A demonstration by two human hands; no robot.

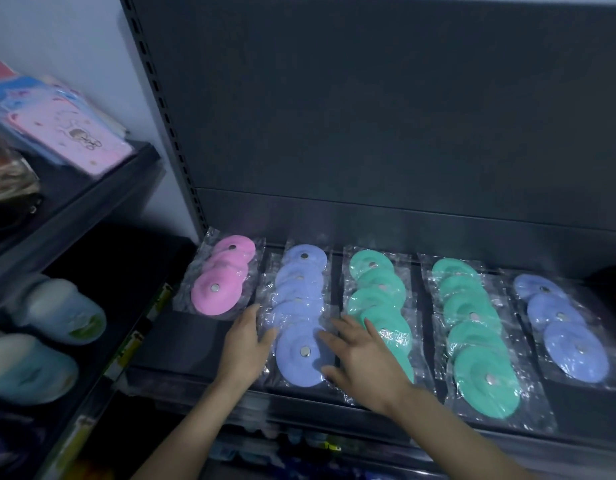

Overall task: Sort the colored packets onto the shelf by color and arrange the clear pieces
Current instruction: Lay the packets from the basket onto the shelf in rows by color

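Reference object: the left purple row [301, 306], a line of overlapping purple discs in clear wrappers, each with a small metal centre. It runs from the back of the dark shelf [195, 336] toward its front edge.

Positions relative to that row:
- Pink packets [223, 282]: just beside it on the left, toward the back, 3 discs visible, set at a slight angle to it.
- First green row [379, 299]: just beside it on the right and running alongside it. The wrappers of the 2 rows meet or nearly meet; I cannot tell which.
- Second green row [472, 327]: further right, beyond the first green row, and reaching nearer the front edge.
- Right purple row [563, 327]: well apart on the far right, 3 discs visible, same colour as the reference row.
- Back panel [368, 116]: upright, dark, directly behind it.
- Side shelf [102, 188]: well to the left and higher, carrying blurred pink and blue packs [70, 133].
- Pale tubs [64, 313]: to the left and lower, blurred.

Hands:
- Left hand [245, 341]: at the near left edge of the row. Fingers straight and held together, lying flat, thumb against the wrapper. It grips nothing.
- Right hand [362, 355]: at the near right edge of the row. Fingers straight and spread, palm down, thumb and forefinger lying on the nearest purple disc and the other fingers reaching over the near packets of the first green row. It grips nothing.

The nearest purple disc lies between the 2 hands.
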